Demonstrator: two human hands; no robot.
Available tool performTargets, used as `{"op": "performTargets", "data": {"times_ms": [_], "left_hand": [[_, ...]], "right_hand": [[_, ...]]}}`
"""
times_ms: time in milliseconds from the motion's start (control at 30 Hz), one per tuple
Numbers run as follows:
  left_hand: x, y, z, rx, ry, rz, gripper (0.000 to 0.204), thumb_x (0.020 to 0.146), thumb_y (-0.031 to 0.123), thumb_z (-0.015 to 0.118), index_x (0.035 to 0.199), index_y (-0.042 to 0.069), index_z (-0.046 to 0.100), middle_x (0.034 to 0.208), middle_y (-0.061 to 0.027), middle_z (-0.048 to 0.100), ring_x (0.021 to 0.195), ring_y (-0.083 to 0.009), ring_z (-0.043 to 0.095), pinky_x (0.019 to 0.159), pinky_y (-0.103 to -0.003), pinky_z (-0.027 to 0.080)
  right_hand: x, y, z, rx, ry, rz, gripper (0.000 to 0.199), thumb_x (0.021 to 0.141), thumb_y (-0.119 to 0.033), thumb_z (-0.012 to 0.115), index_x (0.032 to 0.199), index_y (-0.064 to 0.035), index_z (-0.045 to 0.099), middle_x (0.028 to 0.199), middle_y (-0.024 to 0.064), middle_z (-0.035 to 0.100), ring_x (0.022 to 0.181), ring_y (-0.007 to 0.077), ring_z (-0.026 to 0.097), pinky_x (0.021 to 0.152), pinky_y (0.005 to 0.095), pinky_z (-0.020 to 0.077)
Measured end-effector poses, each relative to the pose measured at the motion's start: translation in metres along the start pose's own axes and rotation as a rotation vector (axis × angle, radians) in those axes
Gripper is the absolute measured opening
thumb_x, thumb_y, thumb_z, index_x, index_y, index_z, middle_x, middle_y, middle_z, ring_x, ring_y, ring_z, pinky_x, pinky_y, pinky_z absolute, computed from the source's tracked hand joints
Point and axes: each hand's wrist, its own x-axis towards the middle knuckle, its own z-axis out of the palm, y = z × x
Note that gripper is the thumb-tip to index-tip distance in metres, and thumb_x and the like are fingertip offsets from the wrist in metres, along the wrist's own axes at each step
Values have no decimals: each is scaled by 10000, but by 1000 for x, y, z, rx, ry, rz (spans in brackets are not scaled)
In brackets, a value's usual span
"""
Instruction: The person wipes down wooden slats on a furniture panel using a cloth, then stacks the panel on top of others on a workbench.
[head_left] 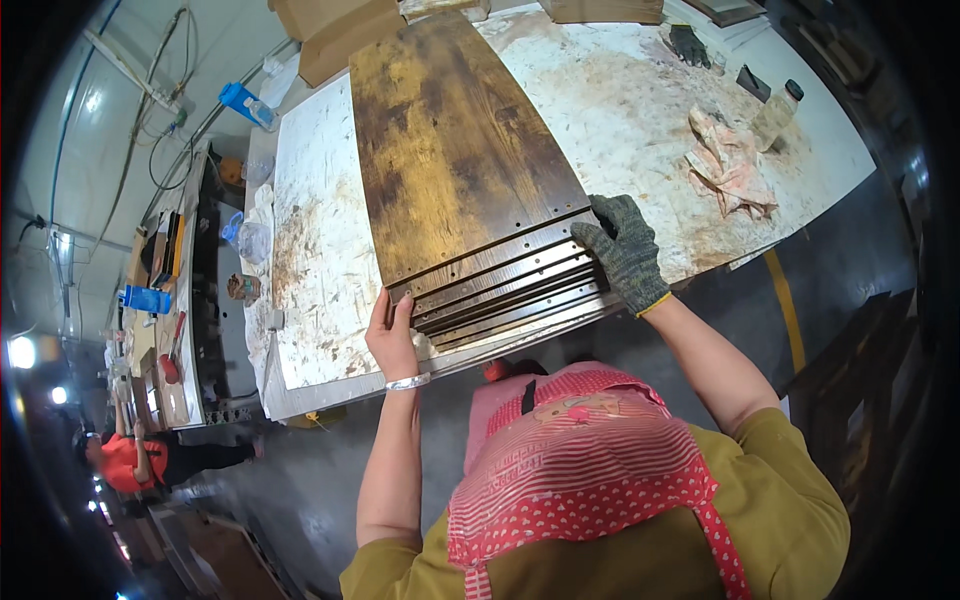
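A stack of brown wood-grain boards (450,150) lies on the stained white worktable, its long side running away from me. Rows of small drilled holes mark the near edges, and the lower boards (510,300) stick out toward me in steps. At the near left corner my bare left hand (393,335) grips the top board's edge, thumb and fingers closed around it. Opposite it, my right hand (625,250), in a dark grey knit glove, is closed on the near right corner. Its thumb rests on top; some fingertips are hidden at the side.
On the table's right are a crumpled pinkish rag (728,165), a capped clear bottle (777,115), a small black block (753,84) and a dark glove (688,45). Cardboard (335,35) and a blue-topped bottle (248,105) stand far left. A person in red (135,460) stands at another bench.
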Motion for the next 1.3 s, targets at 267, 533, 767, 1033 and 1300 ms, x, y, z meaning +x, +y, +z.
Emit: {"op": "performTargets", "data": {"times_ms": [267,533,767,1033,1300], "left_hand": [[1,-15,-11,49,-227,37,627,847,-7,581,1377,-103,260,1361,-186,426,1167,-187,480,932,-272,424],[2,-13,-14,-36,-261,26,622,835,-12,597,1381,-58,304,1290,-158,500,1098,-171,526,912,-266,438],[-1,-19,-11,98,-264,9,635,809,-11,614,1374,-51,327,1221,-135,543,1037,-145,553,844,-241,463],[-3,-24,-12,101,-314,67,618,828,4,616,1366,-69,321,1193,-133,558,1013,-132,555,852,-254,467],[-6,-23,-10,111,-282,24,647,808,2,632,1372,-50,318,1177,-125,570,984,-160,578,844,-255,471]], "right_hand": [[-10,20,-9,44,-88,-65,491,742,-203,738,1166,-26,565,998,126,586,838,238,592,763,331,481],[-11,15,-12,76,-135,-46,536,743,-223,737,1191,-2,543,1039,129,577,914,231,580,793,331,474],[-19,20,-2,-20,-68,-17,549,723,-221,752,1183,-1,549,1040,124,580,892,239,583,787,321,477],[-24,30,-4,14,-142,-43,525,736,-191,747,1180,12,553,1052,127,580,954,227,580,827,309,473],[-23,24,-3,-12,-125,45,544,745,-210,741,1202,7,539,1040,130,570,948,235,579,837,323,468]]}}
